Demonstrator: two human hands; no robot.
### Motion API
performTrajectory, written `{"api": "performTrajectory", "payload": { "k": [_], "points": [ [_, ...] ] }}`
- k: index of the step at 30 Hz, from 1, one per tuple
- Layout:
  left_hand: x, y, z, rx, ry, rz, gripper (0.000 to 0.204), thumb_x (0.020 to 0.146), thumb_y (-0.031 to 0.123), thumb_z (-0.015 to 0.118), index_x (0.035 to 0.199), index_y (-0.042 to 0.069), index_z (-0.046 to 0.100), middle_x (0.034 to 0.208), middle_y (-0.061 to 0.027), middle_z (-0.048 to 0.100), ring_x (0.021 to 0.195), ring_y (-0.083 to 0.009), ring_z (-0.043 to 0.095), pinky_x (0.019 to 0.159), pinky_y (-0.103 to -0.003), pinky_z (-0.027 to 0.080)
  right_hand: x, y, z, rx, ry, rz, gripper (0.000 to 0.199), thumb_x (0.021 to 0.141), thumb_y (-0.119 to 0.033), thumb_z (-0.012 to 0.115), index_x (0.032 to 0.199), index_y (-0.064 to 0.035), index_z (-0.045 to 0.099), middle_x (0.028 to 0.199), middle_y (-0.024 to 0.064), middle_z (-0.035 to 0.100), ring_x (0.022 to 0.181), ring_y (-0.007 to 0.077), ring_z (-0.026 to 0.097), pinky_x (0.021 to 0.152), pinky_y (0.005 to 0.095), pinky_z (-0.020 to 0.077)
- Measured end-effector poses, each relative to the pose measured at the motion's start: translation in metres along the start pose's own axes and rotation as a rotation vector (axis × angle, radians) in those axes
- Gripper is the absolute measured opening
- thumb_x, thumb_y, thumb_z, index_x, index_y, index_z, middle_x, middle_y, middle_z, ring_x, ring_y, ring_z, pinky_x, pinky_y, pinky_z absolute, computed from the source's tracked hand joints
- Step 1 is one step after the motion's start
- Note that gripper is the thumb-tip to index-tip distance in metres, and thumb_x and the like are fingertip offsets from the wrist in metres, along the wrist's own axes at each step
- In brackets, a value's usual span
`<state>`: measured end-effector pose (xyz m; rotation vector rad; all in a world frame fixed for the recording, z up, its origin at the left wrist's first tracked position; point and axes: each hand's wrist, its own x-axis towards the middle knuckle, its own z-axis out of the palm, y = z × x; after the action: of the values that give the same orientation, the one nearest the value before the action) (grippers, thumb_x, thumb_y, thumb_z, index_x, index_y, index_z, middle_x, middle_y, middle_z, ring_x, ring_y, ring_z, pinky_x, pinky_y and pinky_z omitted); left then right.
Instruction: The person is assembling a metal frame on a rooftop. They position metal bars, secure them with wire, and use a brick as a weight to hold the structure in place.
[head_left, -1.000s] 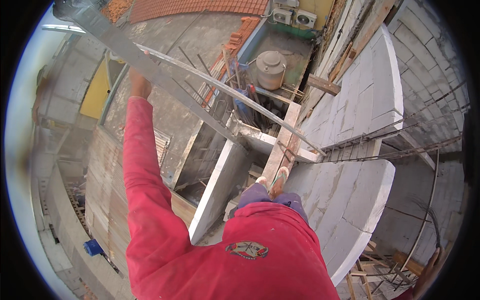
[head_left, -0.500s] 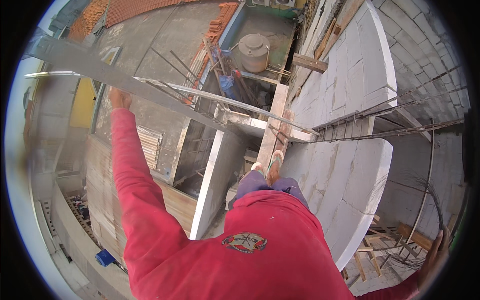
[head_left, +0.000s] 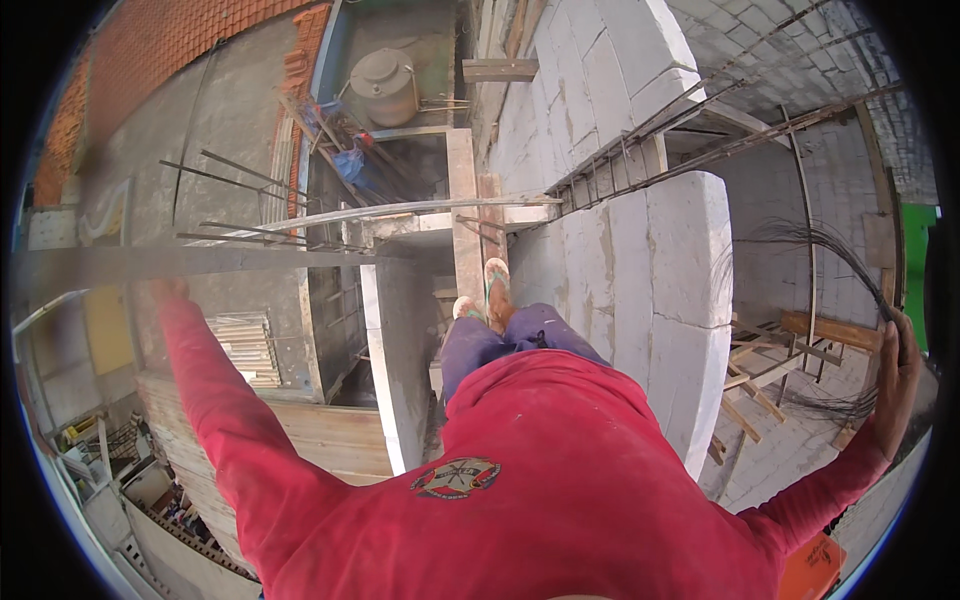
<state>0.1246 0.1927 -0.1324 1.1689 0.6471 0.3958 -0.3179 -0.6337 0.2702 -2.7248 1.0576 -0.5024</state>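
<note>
My left hand (head_left: pixel 171 289), slightly blurred, is closed at the lower edge of a long grey board (head_left: pixel 225 262). The board hides part of the fingers. It stretches from the far left toward the top of a narrow white wall (head_left: pixel 374 330). At the far right my right hand (head_left: pixel 897 372) is raised, its fingers closed on a bundle of thin dark tie wires (head_left: pixel 858 268). The wires fan out leftward over the lower room. Both arms are spread wide. My feet in flip-flops (head_left: pixel 496 280) stand on a wooden plank (head_left: pixel 465 215).
White block walls (head_left: pixel 655 300) with open tops rise at my right. Rebar (head_left: pixel 720 170) spans between them, and more bars (head_left: pixel 235 180) jut out at left. A deep drop shows a lower floor with timber (head_left: pixel 745 400). A water tank (head_left: pixel 384 85) stands ahead below.
My view has turned, so the scene sits further left and the board lies nearly level. More of my right hand and its wires has come into view. Both hands keep their hold.
</note>
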Motion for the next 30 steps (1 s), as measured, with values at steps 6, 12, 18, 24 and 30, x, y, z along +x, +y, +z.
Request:
{"api": "performTrajectory", "payload": {
  "k": [6, 12, 18, 24, 30],
  "points": [
    [-0.03, -0.027, 0.018, 0.05, -0.049, -0.04, 0.043, 0.096, 0.018, 0.051, 0.137, 0.014, 0.041, 0.137, -0.0102, 0.045, 0.125, -0.0229, 0.046, 0.106, -0.043, 0.038, 0.007, -0.013, -0.012, -0.026, 0.001, -0.057, 0.031, 0.1, -0.022, 0.054, 0.119, 0.0015, 0.06, 0.109, 0.0056, 0.061, 0.1, 0.0115, 0.054, 0.091, 0.0259, 0.041],
    [-0.102, -0.063, 0.038, -0.131, 0.151, -0.013, 0.057, 0.099, 0.031, 0.043, 0.148, 0.006, 0.028, 0.15, -0.0145, 0.034, 0.135, -0.0287, 0.04, 0.111, -0.04, 0.034, -0.009, -0.031, -0.054, -0.124, 0.047, -0.008, 0.028, 0.099, -0.023, 0.055, 0.114, -0.0003, 0.06, 0.1, 0.0042, 0.06, 0.09, 0.0091, 0.052, 0.081, 0.0239, 0.0408],
    [-0.313, -0.257, -0.003, 0.225, -0.034, -0.596, 0.023, 0.097, 0.033, 0.054, 0.098, 0.011, 0.055, 0.075, 0.0029, 0.05, 0.065, -0.0099, 0.049, 0.065, -0.025, 0.045, -0.011, -0.052, -0.036, -0.132, 0.054, 0.159, 0.025, 0.098, -0.024, 0.057, 0.109, -0.0021, 0.061, 0.09, 0.0029, 0.059, 0.08, 0.0068, 0.05, 0.072, 0.0219, 0.0405],
    [-0.569, -0.152, 0.274, 0.215, -1.766, -0.505, 0.04, 0.102, 0.034, 0.046, 0.102, -0.003, 0.062, 0.097, -0.011, 0.067, 0.094, -0.0158, 0.062, 0.09, -0.03, 0.048, -0.023, -0.022, 0.02, 0.155, 0.183, 0.157, 0.015, 0.095, -0.016, 0.06, 0.093, -0.0018, 0.057, 0.076, 0.0036, 0.061, 0.068, 0.0079, 0.054, 0.065, 0.0241, 0.0448],
    [-0.774, -0.062, 0.372, -0.335, -2.167, -1.051, 0.058, 0.103, 0.038, 0.04, 0.138, -0.006, 0.027, 0.133, -0.0208, 0.048, 0.118, -0.0264, 0.053, 0.106, -0.04, 0.042, -0.076, 0.003, 0.058, 0.195, 0.456, 0.165, 0.014, 0.093, -0.013, 0.061, 0.094, 0.0011, 0.059, 0.083, 0.0089, 0.063, 0.075, 0.0132, 0.062, 0.067, 0.0286, 0.0494]
  ]
}}
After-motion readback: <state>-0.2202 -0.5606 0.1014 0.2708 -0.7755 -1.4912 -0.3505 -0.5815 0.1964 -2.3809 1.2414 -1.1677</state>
